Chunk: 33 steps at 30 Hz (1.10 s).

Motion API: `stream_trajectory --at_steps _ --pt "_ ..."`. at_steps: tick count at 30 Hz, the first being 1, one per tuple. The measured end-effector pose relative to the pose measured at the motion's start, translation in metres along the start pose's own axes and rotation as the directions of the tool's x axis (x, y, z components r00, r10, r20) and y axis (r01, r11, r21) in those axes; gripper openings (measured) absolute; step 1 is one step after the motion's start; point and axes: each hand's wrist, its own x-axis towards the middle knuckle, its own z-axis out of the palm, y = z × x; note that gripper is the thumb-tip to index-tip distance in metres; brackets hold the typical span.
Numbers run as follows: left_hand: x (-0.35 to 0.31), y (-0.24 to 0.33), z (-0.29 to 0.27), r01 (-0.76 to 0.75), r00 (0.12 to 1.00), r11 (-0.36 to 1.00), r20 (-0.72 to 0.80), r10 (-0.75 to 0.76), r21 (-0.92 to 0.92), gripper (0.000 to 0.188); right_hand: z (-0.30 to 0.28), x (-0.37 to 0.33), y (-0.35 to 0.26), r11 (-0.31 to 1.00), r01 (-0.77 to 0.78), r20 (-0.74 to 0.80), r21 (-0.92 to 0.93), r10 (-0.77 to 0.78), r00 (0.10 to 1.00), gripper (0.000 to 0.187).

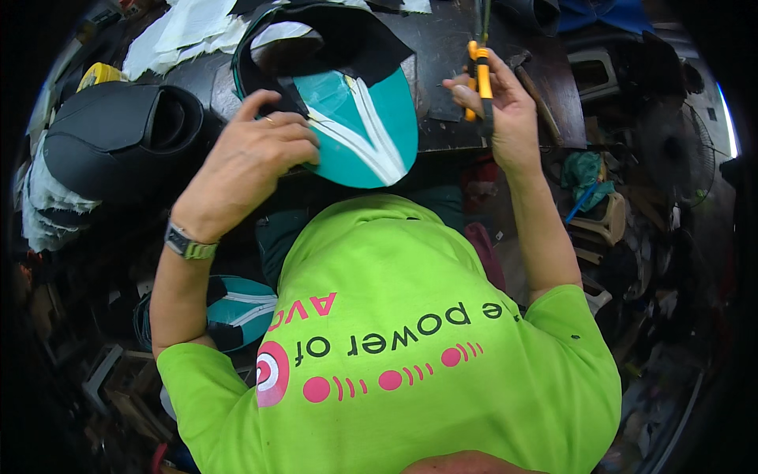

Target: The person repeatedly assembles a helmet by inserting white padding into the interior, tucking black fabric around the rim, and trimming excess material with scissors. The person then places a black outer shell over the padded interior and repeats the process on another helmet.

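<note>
A curved teal and black fabric piece (392,108) with a white V-shaped stripe overhangs the near edge of the dark worktable. A clear film-like patch lies on its teal part. My left hand (257,154) is closed on the piece's left edge, fingers bent over its top; the thumb is hidden. Held upright in my right hand (505,99), right of the piece, is a two-handled tool (483,75) with orange and black grips. Its narrow metal end points away from me, past the upper edge of the view, so its exact kind is unclear.
Stacked black molded pieces (110,130) sit at left, with white cloth sheets (185,35) behind. A hammer-like tool (538,103) lies right of my right hand. Another teal and black piece (241,312) is below my left forearm. A fan (679,150) stands at right.
</note>
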Motion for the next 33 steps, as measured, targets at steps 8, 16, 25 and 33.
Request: stream_trajectory --at_steps 8,16,25,33 --pt "0.019 0.026 0.036 0.19 0.937 0.937 -0.231 -0.262 -0.292 0.034 0.057 0.02 0.013 0.989 0.149 0.093 0.022 -0.15 0.984 0.067" --pt "0.024 0.026 0.068 0.132 0.943 0.966 -0.273 -0.192 -0.223 0.037 0.052 0.026 0.004 0.975 0.159 0.214 -0.158 -0.124 0.969 0.063" --pt "0.036 0.031 0.074 0.389 0.834 0.92 -0.404 -0.375 -0.049 0.058 0.09 -0.016 0.006 0.913 -0.158 0.13 0.375 0.117 0.985 0.063" --pt "0.034 0.019 0.075 0.296 0.828 0.892 -0.374 -0.418 -0.342 0.058 0.089 -0.013 -0.002 0.876 -0.192 0.083 0.442 0.173 0.981 0.062"
